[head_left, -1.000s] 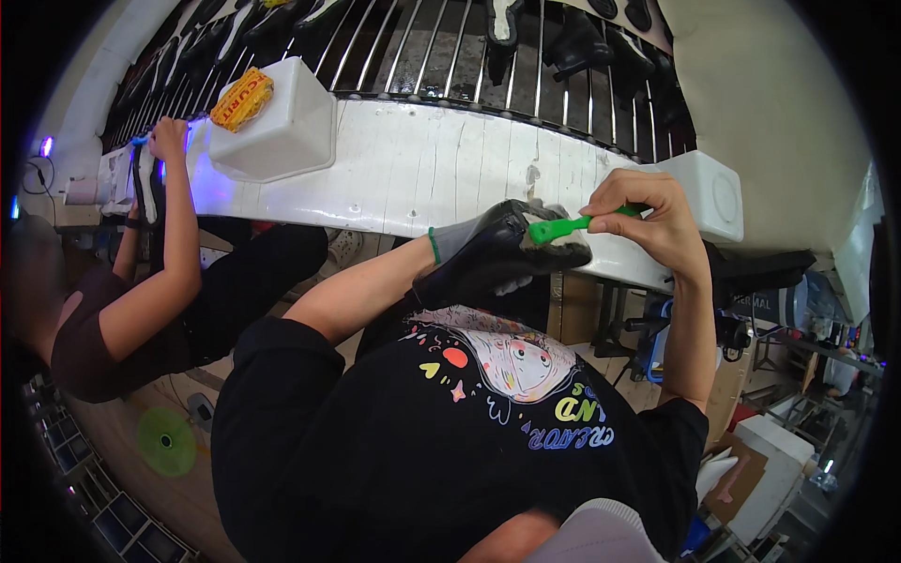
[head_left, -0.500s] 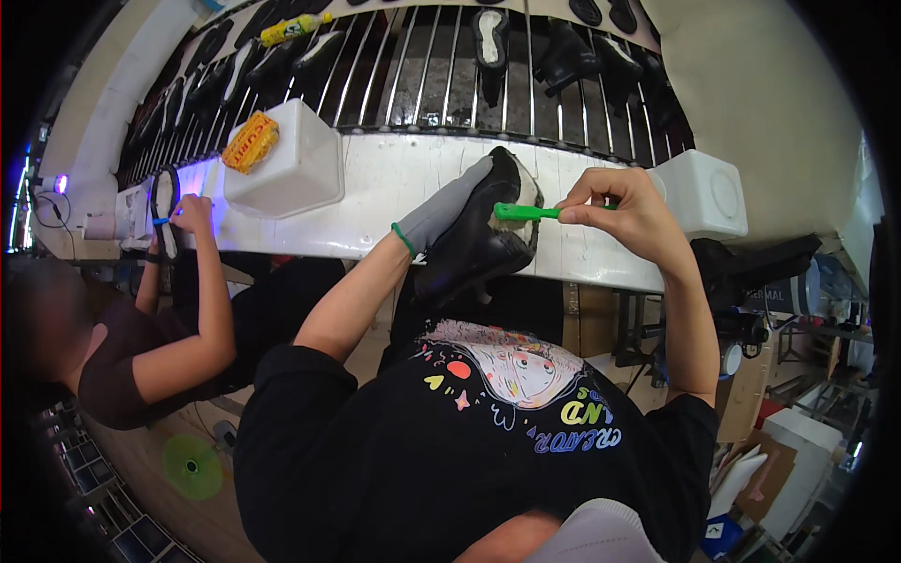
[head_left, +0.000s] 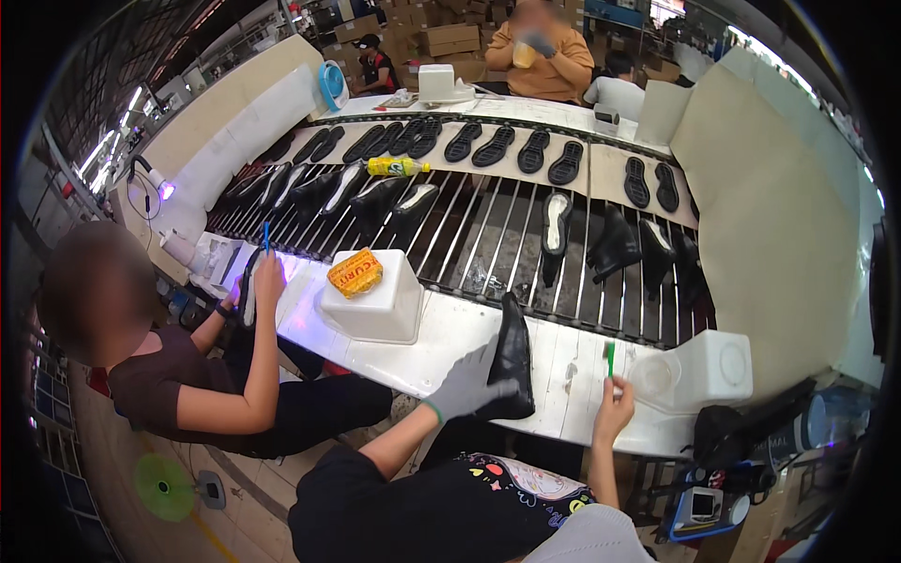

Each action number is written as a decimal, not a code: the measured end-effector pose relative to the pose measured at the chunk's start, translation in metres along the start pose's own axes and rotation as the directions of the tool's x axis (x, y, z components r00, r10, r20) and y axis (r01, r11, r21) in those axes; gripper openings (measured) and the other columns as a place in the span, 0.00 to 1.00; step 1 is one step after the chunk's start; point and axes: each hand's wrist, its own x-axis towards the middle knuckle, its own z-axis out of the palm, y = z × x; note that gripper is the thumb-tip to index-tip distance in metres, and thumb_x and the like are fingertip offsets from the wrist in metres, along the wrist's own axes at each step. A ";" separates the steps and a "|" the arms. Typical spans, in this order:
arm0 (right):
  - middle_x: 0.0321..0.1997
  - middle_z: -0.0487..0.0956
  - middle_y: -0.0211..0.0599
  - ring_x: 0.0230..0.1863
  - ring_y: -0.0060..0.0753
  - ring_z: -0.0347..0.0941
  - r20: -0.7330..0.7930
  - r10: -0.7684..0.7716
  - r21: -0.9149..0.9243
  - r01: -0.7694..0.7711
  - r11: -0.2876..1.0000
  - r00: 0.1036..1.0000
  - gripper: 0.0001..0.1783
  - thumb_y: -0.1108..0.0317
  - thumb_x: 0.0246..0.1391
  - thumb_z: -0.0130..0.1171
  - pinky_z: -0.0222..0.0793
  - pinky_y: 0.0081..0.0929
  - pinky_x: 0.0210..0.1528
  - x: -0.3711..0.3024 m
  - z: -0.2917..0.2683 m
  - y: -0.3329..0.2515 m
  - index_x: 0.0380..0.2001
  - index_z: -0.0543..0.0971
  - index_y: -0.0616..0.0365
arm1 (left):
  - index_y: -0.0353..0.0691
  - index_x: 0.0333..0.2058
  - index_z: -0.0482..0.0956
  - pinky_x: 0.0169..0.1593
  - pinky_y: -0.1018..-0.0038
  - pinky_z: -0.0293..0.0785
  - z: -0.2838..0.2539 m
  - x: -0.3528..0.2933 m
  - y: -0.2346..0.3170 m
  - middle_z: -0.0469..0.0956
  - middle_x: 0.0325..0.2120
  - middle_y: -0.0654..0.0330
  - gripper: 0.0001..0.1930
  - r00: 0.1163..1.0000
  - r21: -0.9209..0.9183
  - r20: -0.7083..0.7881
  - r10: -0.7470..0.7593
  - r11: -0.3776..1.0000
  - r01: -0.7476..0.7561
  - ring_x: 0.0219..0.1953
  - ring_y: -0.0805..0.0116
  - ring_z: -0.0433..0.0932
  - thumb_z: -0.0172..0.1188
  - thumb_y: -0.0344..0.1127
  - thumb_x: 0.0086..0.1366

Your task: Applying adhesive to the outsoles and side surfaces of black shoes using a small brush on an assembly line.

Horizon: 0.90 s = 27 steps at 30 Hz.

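My left hand [head_left: 466,383], in a grey glove with a green cuff, grips a black ankle boot [head_left: 514,352] at the front edge of the white table. The boot's toe points away from me and its smooth black side faces up. In my bare right hand [head_left: 615,405] is a small green brush [head_left: 610,360], held upright over the table to the right of the boot, apart from it. Close to that brush stands a round translucent bowl [head_left: 655,374] beside a white plastic box [head_left: 721,368].
A roller conveyor [head_left: 488,246] carries several black boots; black soles [head_left: 494,146] lie on boards beyond. Left on the table is an upturned white tub [head_left: 383,314] with a yellow packet [head_left: 355,273] on top. A co-worker [head_left: 221,375] brushes a shoe at my left.
The brush has left the boot's sole and moved right toward the bowl. The boot has turned so its side shows. My view has tilted up, showing more of the conveyor.
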 end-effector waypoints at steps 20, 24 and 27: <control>0.30 0.78 0.34 0.24 0.30 0.71 -0.037 -0.007 -0.138 0.002 0.990 0.999 0.07 0.67 0.53 0.60 0.65 0.27 0.27 -0.023 -0.009 0.021 0.35 0.79 0.58 | 0.33 0.59 0.62 0.35 0.78 0.70 -0.036 -0.002 0.003 0.77 0.37 0.56 0.36 0.997 -0.892 0.054 -0.051 0.446 0.072 0.33 0.72 0.76 0.56 0.44 0.52; 0.30 0.78 0.32 0.22 0.29 0.70 -0.040 -0.041 -0.138 0.035 0.990 0.998 0.07 0.67 0.53 0.60 0.64 0.26 0.26 -0.023 -0.008 0.018 0.34 0.79 0.57 | 0.30 0.47 0.73 0.38 0.74 0.73 -0.045 0.004 0.006 0.79 0.36 0.50 0.28 0.998 -0.986 0.047 -0.038 0.158 0.052 0.36 0.66 0.78 0.52 0.49 0.56; 0.30 0.78 0.32 0.22 0.30 0.69 -0.036 -0.043 -0.147 0.037 0.989 0.998 0.07 0.66 0.53 0.60 0.64 0.26 0.26 -0.023 -0.009 0.019 0.34 0.79 0.57 | 0.32 0.52 0.69 0.38 0.73 0.73 -0.059 0.030 -0.001 0.78 0.38 0.52 0.29 0.995 -0.941 -0.089 -0.036 0.331 -0.072 0.35 0.68 0.78 0.53 0.46 0.56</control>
